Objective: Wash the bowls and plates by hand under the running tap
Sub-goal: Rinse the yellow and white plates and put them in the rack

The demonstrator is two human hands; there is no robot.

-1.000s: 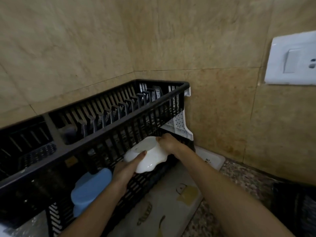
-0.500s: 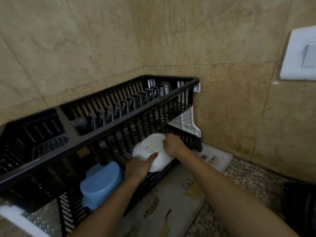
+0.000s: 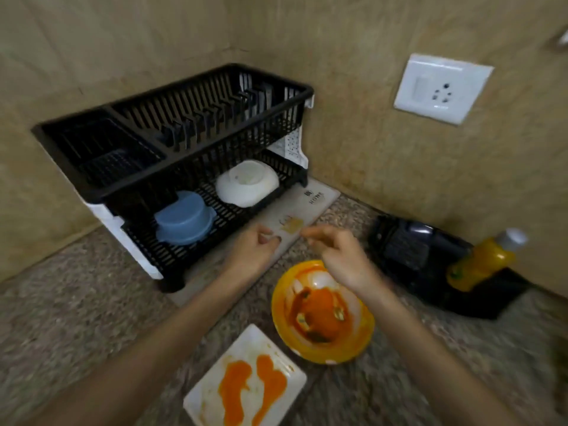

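A white bowl (image 3: 247, 182) lies upside down on the lower shelf of the black dish rack (image 3: 184, 139), to the right of an upturned blue bowl (image 3: 184, 218). My left hand (image 3: 253, 249) and my right hand (image 3: 336, 256) hover in front of the rack, both holding nothing, with fingers loosely curled and apart. Just below my right hand sits a yellow bowl (image 3: 322, 315) smeared with orange sauce. A white square plate (image 3: 246, 382) with orange sauce streaks lies on the counter nearest me.
The rack stands on a pale printed mat (image 3: 310, 207) in the corner of a speckled stone counter (image 3: 76, 302). A black appliance (image 3: 430, 256) and a yellow bottle (image 3: 482, 259) sit to the right. A white wall socket (image 3: 442, 87) is mounted above.
Both hands let go of the white bowl, which stays on the lower shelf, and drew back from the rack. The view pulled back and down, showing the dirty yellow bowl and square plate.
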